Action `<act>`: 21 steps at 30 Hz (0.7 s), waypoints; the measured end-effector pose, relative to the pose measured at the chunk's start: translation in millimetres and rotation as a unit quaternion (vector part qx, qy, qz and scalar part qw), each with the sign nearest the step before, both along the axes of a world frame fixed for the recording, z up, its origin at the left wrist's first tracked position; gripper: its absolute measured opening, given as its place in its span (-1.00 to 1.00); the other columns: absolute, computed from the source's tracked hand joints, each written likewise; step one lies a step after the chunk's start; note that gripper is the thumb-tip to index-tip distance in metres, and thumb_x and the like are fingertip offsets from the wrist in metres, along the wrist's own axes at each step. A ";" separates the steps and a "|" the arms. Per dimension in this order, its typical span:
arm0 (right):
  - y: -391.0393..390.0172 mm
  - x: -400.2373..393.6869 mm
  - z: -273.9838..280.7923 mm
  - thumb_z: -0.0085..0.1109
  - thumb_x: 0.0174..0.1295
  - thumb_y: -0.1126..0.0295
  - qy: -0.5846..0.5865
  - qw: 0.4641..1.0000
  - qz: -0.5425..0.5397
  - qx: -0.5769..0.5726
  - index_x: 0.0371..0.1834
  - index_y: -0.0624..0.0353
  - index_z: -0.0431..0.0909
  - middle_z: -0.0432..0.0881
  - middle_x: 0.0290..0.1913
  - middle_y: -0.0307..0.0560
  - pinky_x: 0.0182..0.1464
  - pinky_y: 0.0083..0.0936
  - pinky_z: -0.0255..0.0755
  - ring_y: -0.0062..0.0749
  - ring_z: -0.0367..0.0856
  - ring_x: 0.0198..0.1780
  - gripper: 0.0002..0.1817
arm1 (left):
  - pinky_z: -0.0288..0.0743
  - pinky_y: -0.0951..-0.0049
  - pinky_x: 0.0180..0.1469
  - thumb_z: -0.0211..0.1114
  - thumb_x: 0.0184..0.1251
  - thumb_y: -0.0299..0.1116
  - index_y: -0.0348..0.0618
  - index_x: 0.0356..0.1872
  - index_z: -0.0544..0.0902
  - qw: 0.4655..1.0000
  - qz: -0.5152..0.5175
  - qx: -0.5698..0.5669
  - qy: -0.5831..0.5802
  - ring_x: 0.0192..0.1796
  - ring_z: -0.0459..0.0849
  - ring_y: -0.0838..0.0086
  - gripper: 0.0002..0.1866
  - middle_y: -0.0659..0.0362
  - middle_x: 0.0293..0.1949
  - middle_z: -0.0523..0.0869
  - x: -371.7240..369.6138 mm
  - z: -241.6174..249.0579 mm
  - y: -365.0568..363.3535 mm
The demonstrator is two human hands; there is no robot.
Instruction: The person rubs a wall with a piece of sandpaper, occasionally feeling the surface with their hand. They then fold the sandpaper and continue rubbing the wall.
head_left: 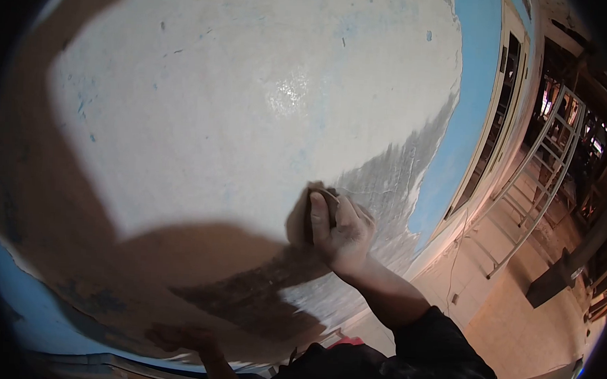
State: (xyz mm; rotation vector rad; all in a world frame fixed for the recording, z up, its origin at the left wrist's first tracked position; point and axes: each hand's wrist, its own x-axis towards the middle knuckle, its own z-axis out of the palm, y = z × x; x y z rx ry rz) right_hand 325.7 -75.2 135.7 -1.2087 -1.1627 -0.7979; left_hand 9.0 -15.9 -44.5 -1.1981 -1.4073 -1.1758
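My right hand (343, 226) is closed on a thin, brownish folded sheet (324, 193) that looks like sandpaper. It presses the sheet to a whitish wall (204, 129), at the border of a dark grey streaked patch (393, 173). Much of the sheet is hidden behind my fingers and in shadow. Lower down, my left hand (179, 337) lies in shade near the bottom of the wall, fingers stretched out, with nothing visible in it. Blue specks dot the whitish surface.
Blue paint (477, 54) borders the whitish area on the right. Beyond it are a window frame (496, 110) and a metal ladder (548, 161) leaning at an angle. A dark post with a square base (549, 285) stands on the tan floor (522, 345).
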 end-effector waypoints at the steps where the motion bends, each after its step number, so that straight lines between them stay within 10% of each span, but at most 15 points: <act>1: 2.8 -0.4 -17.6 0.25 0.06 0.39 0.014 1.000 0.005 -0.001 -0.67 0.11 0.42 0.50 -0.68 -0.12 -0.65 -0.46 0.35 -0.28 0.47 -0.72 -0.77 | -0.09 0.04 0.28 -0.40 0.47 -0.12 -0.42 0.29 0.13 1.000 0.005 -0.003 -0.001 0.38 0.01 -0.04 -0.42 -0.21 0.31 0.11 1.1 -0.2 -1.0; 21: -6.3 -8.0 4.2 0.17 0.14 0.40 0.042 0.998 0.040 -0.020 -0.44 0.22 0.59 0.54 -0.60 0.01 -0.49 -0.38 0.39 -0.15 0.53 -0.58 -0.87 | -0.06 -0.06 0.31 -0.30 0.45 -0.19 -0.40 0.24 0.18 0.993 -0.111 0.012 -0.040 0.37 -0.01 -0.10 -0.49 -0.22 0.27 0.08 -7.6 -12.3 -0.7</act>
